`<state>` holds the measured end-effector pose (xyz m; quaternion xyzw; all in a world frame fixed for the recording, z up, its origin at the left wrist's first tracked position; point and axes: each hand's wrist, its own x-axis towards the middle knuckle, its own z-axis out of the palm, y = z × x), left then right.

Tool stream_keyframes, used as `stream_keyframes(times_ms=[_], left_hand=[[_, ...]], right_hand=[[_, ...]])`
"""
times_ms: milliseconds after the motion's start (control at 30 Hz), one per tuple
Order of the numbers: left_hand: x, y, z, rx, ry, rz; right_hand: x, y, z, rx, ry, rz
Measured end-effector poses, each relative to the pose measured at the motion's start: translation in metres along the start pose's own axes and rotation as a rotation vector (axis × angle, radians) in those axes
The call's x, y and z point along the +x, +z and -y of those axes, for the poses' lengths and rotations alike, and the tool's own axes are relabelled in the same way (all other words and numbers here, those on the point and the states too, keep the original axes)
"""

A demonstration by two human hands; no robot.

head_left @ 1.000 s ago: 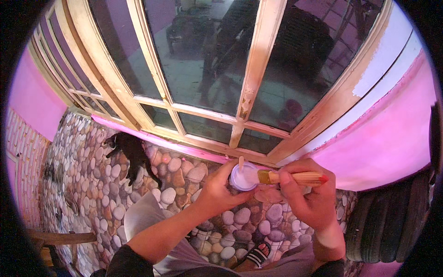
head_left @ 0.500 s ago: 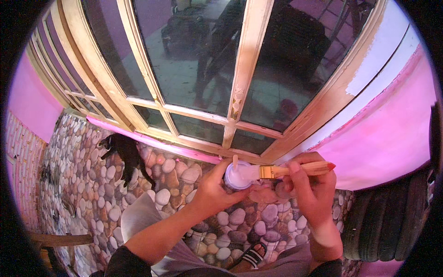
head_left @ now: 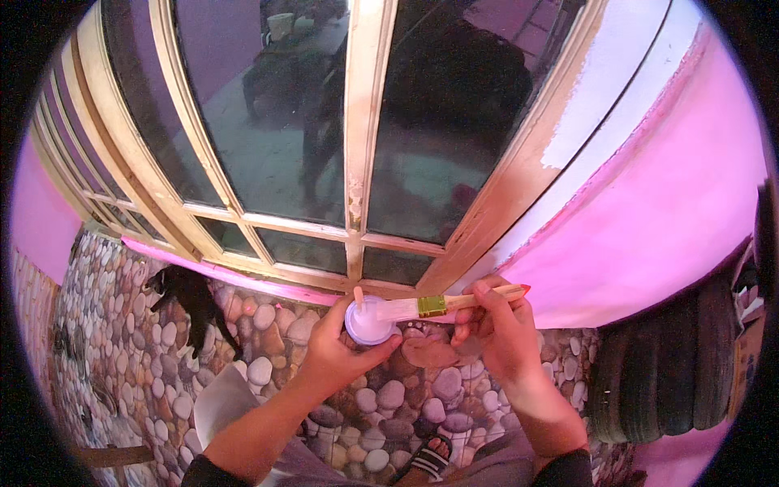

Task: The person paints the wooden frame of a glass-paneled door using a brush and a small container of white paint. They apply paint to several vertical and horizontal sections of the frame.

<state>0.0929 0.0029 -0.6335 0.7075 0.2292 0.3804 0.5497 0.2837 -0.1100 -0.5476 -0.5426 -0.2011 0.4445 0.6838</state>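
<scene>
My left hand (head_left: 339,347) is wrapped round a small paint cup (head_left: 370,326) with a bluish-white rim and white paint inside. A thin wooden stick (head_left: 358,297) stands up out of the cup at its far side. In my right hand (head_left: 505,333) is a paintbrush (head_left: 433,306), gripped by its pale wooden handle, the red tip poking out past my fingers. Its ferrule looks metallic, and its white-coated bristles reach over the cup's right edge; whether they touch the paint I cannot tell. Ahead of both hands rises a cream window frame (head_left: 357,122) with glass panes.
White paint (head_left: 596,77) covers part of the frame's right edge, beside a pink wall (head_left: 649,211). On the pebble-patterned floor (head_left: 260,369), a black cat (head_left: 193,304) is at the left. Dark tyres (head_left: 649,373) stand at the right. My sandalled foot (head_left: 432,456) is below.
My view has shifted, so window, cat and hands all sit further left in it. Both hands keep their grips, and the brush remains at the cup's right side.
</scene>
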Motion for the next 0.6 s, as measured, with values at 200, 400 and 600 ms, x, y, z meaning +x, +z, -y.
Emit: stream_keyframes(times_ms=[200,400,600], left_hand=[[0.003,0.000,-0.014,0.011,-0.053,-0.023],[-0.002,-0.003,-0.013,0.072,-0.005,-0.048],[-0.004,-0.002,-0.029,0.043,-0.062,-0.036]], right_hand=[[-0.009,-0.009,0.019,0.114,-0.136,-0.059],[-0.002,-0.035,0.048,-0.136,-0.764,-0.329],[-0.006,-0.039,0.064,-0.502,-1.188,-0.462]])
